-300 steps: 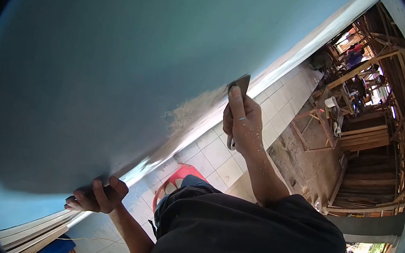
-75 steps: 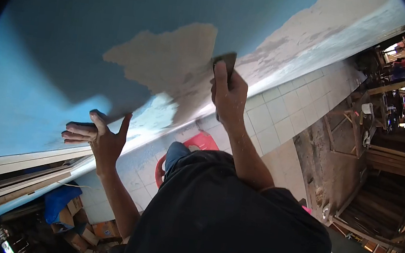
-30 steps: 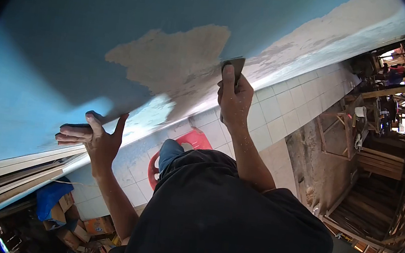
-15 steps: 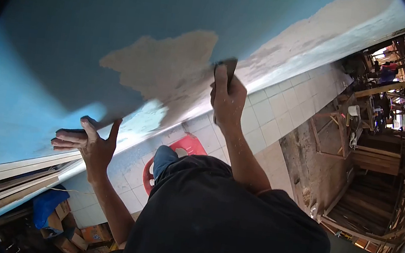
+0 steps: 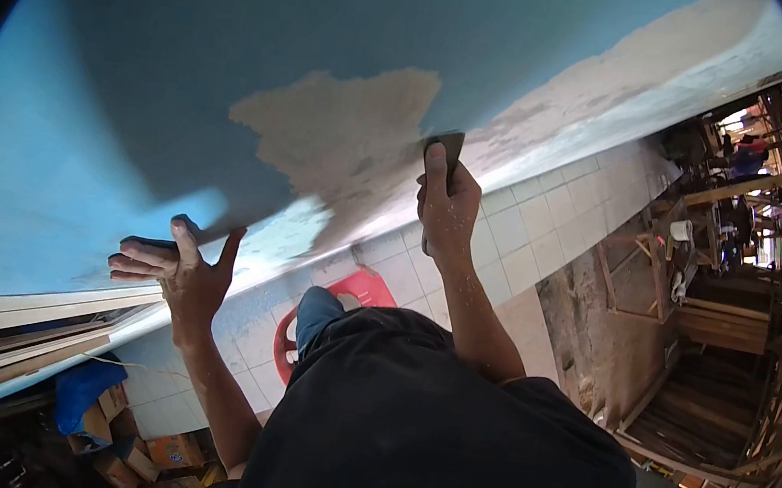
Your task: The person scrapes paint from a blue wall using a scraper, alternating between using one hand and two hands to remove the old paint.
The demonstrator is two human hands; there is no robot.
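Note:
My right hand (image 5: 449, 214) is wrapped round a scraper (image 5: 453, 145), thumb laid along it. The scraper's dark flat blade is at the wall, and its handle end shows below my fist. Beside it is a pale bare patch (image 5: 337, 122) with ragged edges in the blue painted wall (image 5: 181, 56). My left hand (image 5: 194, 278) is open, fingers spread, against the lower part of the wall at left. Whether its whole palm touches the wall is hidden. Small pale specks dot my right forearm.
A red plastic chair (image 5: 365, 286) stands by my leg on the tiled floor (image 5: 532, 231). Cardboard boxes (image 5: 174, 451) and a blue sheet (image 5: 87, 388) lie at lower left. Wooden frames (image 5: 638, 272) and stacked timber (image 5: 724, 325) are at right. A longer bare strip (image 5: 613, 76) runs along the wall.
The view has shifted a little. My right hand and the scraper have moved slightly down the wall relative to the bare patch. My left hand stays spread at the wall.

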